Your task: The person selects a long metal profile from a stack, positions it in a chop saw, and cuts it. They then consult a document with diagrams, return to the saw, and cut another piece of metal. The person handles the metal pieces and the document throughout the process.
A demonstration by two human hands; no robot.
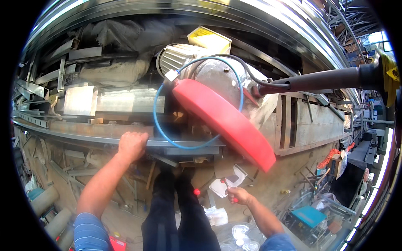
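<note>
My left hand (133, 146) is closed over a long metal bar (88, 137), which runs from the far left to the cut-off saw's base. Lower right of it, my right hand (238, 195) is closed round a short lever with a red ball knob (235, 200) below the fingers. Another red knob (197, 192) shows beside my leg. The cut-off saw stands ahead of me, with a red blade guard (226, 121) slanting down to the right and a ribbed grey motor (178, 58) behind it. The guard hides the blade. Neither hand touches the saw head.
A blue hose (155, 113) loops in front of the guard. The saw's dark handle (318, 80) reaches right. Metal offcuts (80, 100) lie on the left of the bench, and long profiles (125, 12) are stacked behind. A white fan (240, 241) is low by my right arm.
</note>
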